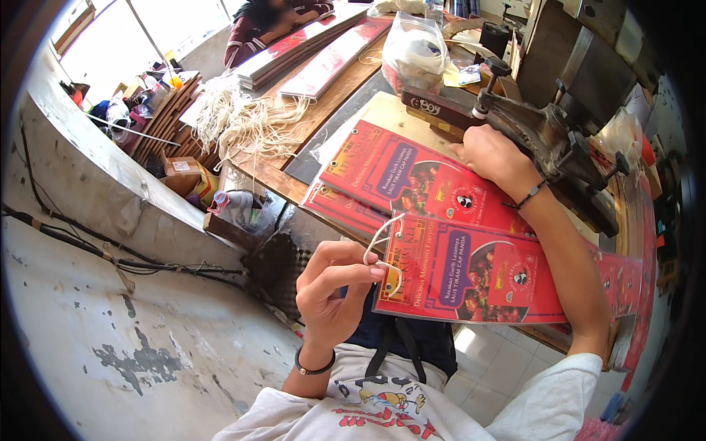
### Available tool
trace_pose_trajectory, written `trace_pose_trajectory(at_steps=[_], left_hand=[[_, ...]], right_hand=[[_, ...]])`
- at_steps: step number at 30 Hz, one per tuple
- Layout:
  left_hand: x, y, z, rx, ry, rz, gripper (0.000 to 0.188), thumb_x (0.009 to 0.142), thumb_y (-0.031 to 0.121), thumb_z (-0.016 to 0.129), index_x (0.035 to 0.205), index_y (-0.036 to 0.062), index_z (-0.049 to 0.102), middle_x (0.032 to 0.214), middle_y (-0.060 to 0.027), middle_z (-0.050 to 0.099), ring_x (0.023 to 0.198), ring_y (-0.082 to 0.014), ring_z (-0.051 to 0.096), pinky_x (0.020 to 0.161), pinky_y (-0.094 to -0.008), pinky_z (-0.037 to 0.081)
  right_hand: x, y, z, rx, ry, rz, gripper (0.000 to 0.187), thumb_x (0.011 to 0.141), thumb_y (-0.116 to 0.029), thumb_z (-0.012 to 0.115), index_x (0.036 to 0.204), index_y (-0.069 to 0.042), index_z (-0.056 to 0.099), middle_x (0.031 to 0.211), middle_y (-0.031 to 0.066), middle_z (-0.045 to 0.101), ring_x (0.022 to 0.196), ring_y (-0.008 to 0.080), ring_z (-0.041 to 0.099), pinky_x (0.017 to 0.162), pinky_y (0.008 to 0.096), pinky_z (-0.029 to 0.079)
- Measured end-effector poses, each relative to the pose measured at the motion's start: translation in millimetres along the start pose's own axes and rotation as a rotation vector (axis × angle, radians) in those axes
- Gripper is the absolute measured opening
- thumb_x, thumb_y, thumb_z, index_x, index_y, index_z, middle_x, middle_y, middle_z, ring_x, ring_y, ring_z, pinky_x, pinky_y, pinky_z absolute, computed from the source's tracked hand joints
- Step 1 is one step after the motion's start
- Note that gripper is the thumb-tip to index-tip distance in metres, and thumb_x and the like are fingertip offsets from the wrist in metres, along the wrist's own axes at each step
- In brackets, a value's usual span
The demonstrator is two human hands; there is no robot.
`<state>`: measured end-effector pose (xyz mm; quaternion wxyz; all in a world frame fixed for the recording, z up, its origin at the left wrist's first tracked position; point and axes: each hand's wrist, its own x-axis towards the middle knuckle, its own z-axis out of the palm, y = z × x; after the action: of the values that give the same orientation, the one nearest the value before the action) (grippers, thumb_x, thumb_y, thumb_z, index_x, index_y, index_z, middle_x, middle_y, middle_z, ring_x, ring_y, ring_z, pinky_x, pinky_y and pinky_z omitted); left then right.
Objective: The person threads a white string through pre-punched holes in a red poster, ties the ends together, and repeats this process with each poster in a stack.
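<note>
A: Left hand [334,283] is up close to the chest, pinching the corner of a red laminated card [471,275] with a white string loop [382,246] running through the hole at that end.

B: So the loop is threaded on this one?

A: It looks threaded, yes; whether it is knotted I cannot tell, the thumb covers that spot. The card hangs in the air between the person's lap and the workbench [294,187], tilted a little.

B: And the right hand [489,154]?

A: Flat and open, palm down on the stack of red cards [412,180] lying on the bench, gripping nothing. It sits just beside the dark metal press [544,128].

B: How much is left, would you say?

A: Plenty, by my reading. The cards on the bench show holes but no strings, and a big bundle of loose white strings [246,121] waits further along the bench. More red sheets [312,44] are piled in front of another person [272,22] at the far end.

B: Room to move?

A: Tight on the right, with the press and the bench edge close to the forearm. On the left a grey concrete wall [110,279] with a black cable [88,246] stands near the elbow. The free space is over the lap.
</note>
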<state>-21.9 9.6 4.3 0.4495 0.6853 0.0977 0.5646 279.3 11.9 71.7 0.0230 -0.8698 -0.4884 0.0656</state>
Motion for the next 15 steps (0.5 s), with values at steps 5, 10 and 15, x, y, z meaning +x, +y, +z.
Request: trace_pose_trajectory(at_steps=[5, 10, 15], left_hand=[[-0.9, 1.4, -1.1, 0.027, 0.005, -0.005, 0.025, 0.078, -0.01, 0.075, 0.095, 0.0073, 0.073, 0.097, -0.01, 0.067, 0.084, -0.0182, 0.067, 0.072, -0.0285, 0.053], [-0.9, 1.5, 0.3, 0.03, 0.0, 0.012, 0.025, 0.078, -0.01, 0.076, 0.095, 0.0073, 0.073, 0.097, -0.0098, 0.067, 0.084, -0.0182, 0.067, 0.071, -0.0285, 0.053], [-2.4, 1.0, -1.6, 0.045, 0.005, 0.017, 0.025, 0.078, -0.01, 0.075, 0.095, 0.0079, 0.073, 0.096, -0.0098, 0.067, 0.082, -0.0181, 0.066, 0.07, -0.0287, 0.053]], right_hand=[[14.0, 12.1, 8.0, 0.089, -0.043, -0.197, 0.034, 0.092, -0.026, 0.066, 0.11, 0.003, 0.069, 0.107, 0.0269, 0.068, 0.101, 0.0406, 0.067, 0.09, 0.0454, 0.053], [16.1, 16.3, 16.0, 0.177, 0.012, -0.341, 0.042, 0.093, -0.023, 0.065, 0.13, -0.004, 0.062, 0.116, 0.0251, 0.066, 0.11, 0.038, 0.064, 0.097, 0.0438, 0.051], [17.2, 11.4, 16.1, 0.136, 0.03, -0.317, 0.042, 0.094, -0.026, 0.063, 0.131, -0.005, 0.062, 0.117, 0.025, 0.066, 0.11, 0.0378, 0.064, 0.098, 0.0444, 0.051]])
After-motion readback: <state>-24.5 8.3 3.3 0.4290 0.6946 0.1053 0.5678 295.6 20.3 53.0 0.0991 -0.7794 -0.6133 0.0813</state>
